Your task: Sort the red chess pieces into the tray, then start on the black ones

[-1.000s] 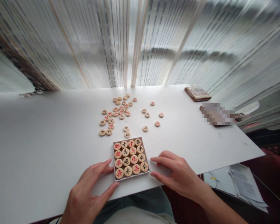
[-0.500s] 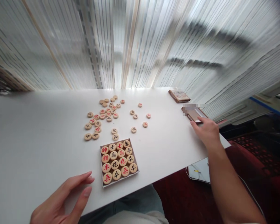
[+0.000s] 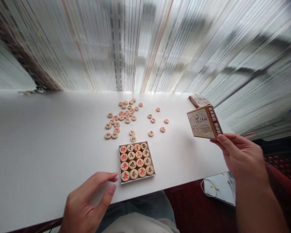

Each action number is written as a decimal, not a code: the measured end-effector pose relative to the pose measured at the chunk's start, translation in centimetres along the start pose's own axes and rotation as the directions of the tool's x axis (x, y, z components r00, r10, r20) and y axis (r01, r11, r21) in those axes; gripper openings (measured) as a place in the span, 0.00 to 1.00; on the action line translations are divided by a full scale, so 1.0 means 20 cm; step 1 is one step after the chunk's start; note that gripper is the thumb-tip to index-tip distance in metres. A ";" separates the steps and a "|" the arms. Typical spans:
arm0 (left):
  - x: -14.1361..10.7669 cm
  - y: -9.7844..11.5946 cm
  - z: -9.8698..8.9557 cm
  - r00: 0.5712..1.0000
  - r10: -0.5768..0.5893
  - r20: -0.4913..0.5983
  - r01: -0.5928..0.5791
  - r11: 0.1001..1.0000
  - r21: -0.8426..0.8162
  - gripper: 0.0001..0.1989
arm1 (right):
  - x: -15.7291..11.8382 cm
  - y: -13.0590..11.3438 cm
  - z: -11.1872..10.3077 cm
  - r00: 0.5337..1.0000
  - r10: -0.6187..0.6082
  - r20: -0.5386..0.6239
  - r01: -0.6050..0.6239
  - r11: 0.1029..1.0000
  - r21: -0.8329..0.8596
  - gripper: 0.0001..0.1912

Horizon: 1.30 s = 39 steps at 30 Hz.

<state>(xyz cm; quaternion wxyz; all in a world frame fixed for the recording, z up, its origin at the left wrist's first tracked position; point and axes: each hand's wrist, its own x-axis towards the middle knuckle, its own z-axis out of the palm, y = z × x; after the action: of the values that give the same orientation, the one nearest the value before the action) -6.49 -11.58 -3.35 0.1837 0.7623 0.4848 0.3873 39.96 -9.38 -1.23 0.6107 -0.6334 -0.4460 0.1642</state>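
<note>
My right hand (image 3: 242, 153) pinches the lower corner of a brown printed cardboard box lid (image 3: 201, 124), tilted up above the right side of the table. Its picture side faces me. Close to the near-left corner of a shallow tray (image 3: 138, 181) is my left hand (image 3: 92, 197), empty, with thumb and fingers apart. Round wooden Chinese chess pieces (image 3: 132, 164) fill the tray in rows, marked in red and black characters. More loose chess pieces (image 3: 121, 117) lie scattered beyond it, some blank side up.
Another printed box (image 3: 197, 100) lies at the table's back right, partly behind the held one. The white table (image 3: 50, 139) meets a striped curtain (image 3: 126, 48) at the back. Below the right edge are a pale flat object (image 3: 219, 186) and a cable.
My right hand has taken hold of the brown box lid and raised it off the table, turning its printed face toward me. My left hand stays beside the tray. The view has shifted left.
</note>
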 end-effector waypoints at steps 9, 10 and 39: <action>0.03 0.11 0.12 0.991 -0.132 0.021 0.128 0.896 -0.425 0.23 | -0.30 -0.28 0.31 0.838 0.285 0.466 -0.475 0.801 0.365 0.14; 0.03 0.12 0.14 0.990 -0.141 0.025 0.136 0.874 -0.466 0.29 | -0.33 -0.28 0.35 0.808 0.293 0.511 -0.500 0.799 0.334 0.17; -0.01 0.28 0.18 0.995 0.085 0.045 -0.083 0.995 -0.046 0.39 | -0.73 -0.16 0.35 0.782 0.196 0.592 -0.222 0.975 -0.029 0.29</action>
<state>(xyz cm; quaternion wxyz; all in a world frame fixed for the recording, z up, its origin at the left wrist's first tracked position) -0.43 -14.03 -1.97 0.1953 0.7869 0.4391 0.3871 25.56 -16.70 -4.55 0.4327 -0.5829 -0.5373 0.4292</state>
